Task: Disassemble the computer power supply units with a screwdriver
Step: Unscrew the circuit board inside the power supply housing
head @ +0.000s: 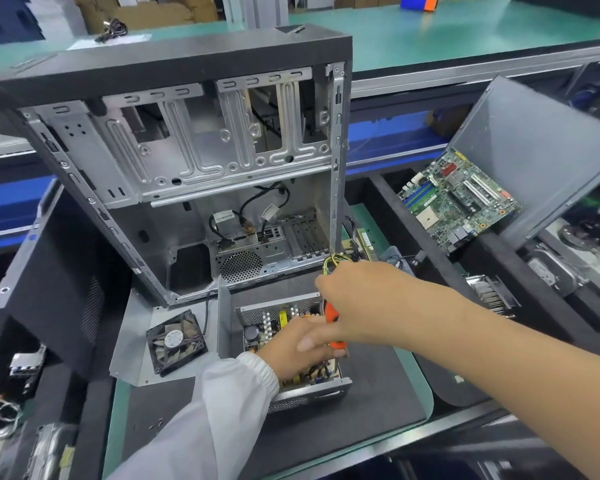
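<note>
Head view, only one here.

PSU [291, 344] sits on the dark mat on the table [409, 386], just in front of the gutted PC case [187, 161]. Its lid is already off: the board, capacitors and yellow transformers are exposed. The lid panel with the fan [176, 342] on it lies just left, a thin wire running up from the fan towards the case.

Left hand [297, 344], white sleeve, reaches into the open PSU box and rests on the board. Its fingers are mostly hidden under the other hand, so I cannot tell whether they grip anything.

Right hand [357, 303] crosses over the left, fingers curled round the orange-handled screwdriver [334, 332]. The handle points down into the box; the tip is hidden. The yellow/black wire bundle [333, 263] shows just behind the knuckles; unclear if the hand also catches it.

Step, my read: cover removal done, now on board screws or freeing the PCB from the box.

Next move needs: seat the tip square on the next board screw, left hand steadying the board or box, harness kept out of the way. Once screws are out, lift the board past the box wall without snagging the cables.

Motherboard [461, 199] in the right-hand bin, not involved.
</note>
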